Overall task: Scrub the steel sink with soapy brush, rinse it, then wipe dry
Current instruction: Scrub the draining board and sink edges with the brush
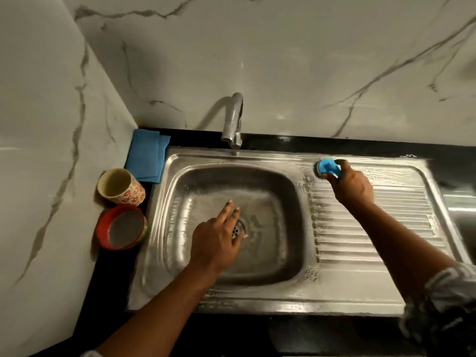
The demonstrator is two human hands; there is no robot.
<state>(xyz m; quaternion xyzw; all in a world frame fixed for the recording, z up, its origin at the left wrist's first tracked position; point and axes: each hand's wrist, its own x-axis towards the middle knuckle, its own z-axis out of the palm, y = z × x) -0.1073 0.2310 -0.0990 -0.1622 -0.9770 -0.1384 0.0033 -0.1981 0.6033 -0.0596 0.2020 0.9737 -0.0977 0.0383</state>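
Observation:
The steel sink fills the middle of the head view, with a basin on the left and a ribbed drainboard on the right. My right hand grips a blue-handled scrub brush whose dark bristles press on the far left corner of the drainboard, where soapy streaks show. Over the basin, my left hand is spread with straight fingers beside the drain, holding nothing. A folded blue cloth lies on the counter at the sink's far left corner.
A steel tap stands behind the basin; no water runs from it. A floral cup and a red-rimmed tin sit on the black counter left of the sink. Marble walls close in on the left and behind.

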